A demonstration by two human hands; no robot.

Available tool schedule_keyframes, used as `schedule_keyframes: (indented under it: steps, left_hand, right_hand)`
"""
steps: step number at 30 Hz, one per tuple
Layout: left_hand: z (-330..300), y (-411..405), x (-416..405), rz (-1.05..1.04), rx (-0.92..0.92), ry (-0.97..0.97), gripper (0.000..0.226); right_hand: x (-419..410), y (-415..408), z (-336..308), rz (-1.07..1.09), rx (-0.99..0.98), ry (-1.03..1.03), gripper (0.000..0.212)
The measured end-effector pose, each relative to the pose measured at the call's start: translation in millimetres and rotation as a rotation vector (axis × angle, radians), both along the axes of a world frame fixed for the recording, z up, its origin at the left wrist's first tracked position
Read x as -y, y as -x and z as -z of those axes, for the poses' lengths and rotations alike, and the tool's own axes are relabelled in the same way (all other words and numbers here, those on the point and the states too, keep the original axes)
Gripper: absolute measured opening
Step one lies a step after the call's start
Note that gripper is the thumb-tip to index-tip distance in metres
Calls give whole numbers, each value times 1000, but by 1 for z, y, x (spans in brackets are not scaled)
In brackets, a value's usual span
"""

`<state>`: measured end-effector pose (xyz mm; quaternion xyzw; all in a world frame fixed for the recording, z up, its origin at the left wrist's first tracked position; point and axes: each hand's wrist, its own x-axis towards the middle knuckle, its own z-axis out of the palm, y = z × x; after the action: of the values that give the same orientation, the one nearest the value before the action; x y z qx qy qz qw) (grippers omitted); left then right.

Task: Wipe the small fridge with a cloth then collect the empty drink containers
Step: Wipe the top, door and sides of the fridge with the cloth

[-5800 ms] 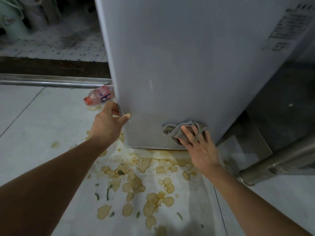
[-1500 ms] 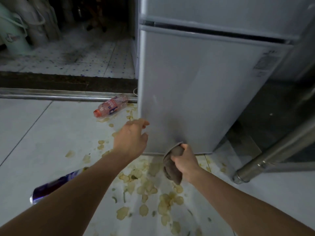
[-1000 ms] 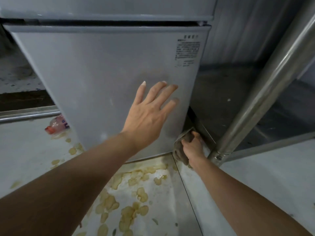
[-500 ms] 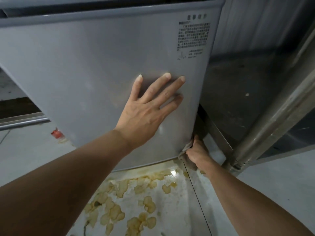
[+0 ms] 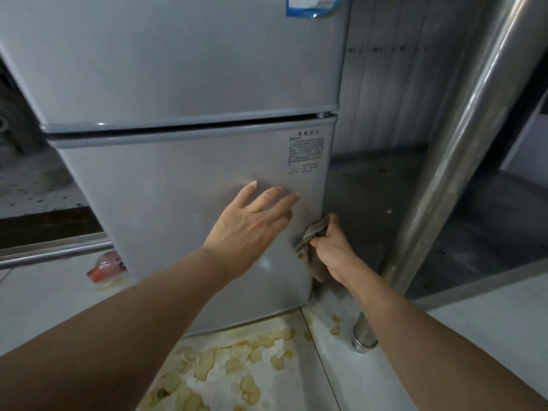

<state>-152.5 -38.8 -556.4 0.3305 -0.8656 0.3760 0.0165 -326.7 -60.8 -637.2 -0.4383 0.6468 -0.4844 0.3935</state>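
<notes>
1. Grey two-door small fridge (image 5: 184, 209) stands on the tiled floor (image 5: 489, 336); the left hand (image 5: 252, 223) lies flat on its lower door, fingers (image 5: 278, 195) straight and spread.
2. Brownish cloth (image 5: 311, 241) is bunched in the right hand (image 5: 333, 247), fingers clenched round it, pressed to the door's right edge.
3. Plastic bottle (image 5: 105, 266) with an orange cap lies on the floor left of the fridge; yellowish spilled bits (image 5: 225, 369) lie in front; a steel pole (image 5: 439, 185) stands on the right.

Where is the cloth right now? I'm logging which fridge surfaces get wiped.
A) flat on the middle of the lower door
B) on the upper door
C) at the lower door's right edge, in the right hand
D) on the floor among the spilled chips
C: the right hand grips the cloth against the right edge of the fridge lower door.
</notes>
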Motion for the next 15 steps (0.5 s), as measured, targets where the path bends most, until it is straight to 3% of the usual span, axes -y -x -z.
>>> schedule_keyframes:
  steps: [4,7,12,15]
  left_hand:
    - [-11,1,-3,-47,36,-141,62]
    - [-25,5,-8,-50,-47,-173,65]
    - [-73,10,-16,-39,-199,67,60]
    - [-95,12,-12,-97,-288,54,66]
  right_hand:
    - [2,3,-42,-15,29,43,34]
    - [3,2,-78,-32,48,104,30]
    - [0,4,-125,-40,61,141,29]
    - [3,9,-150,-17,79,141,29]
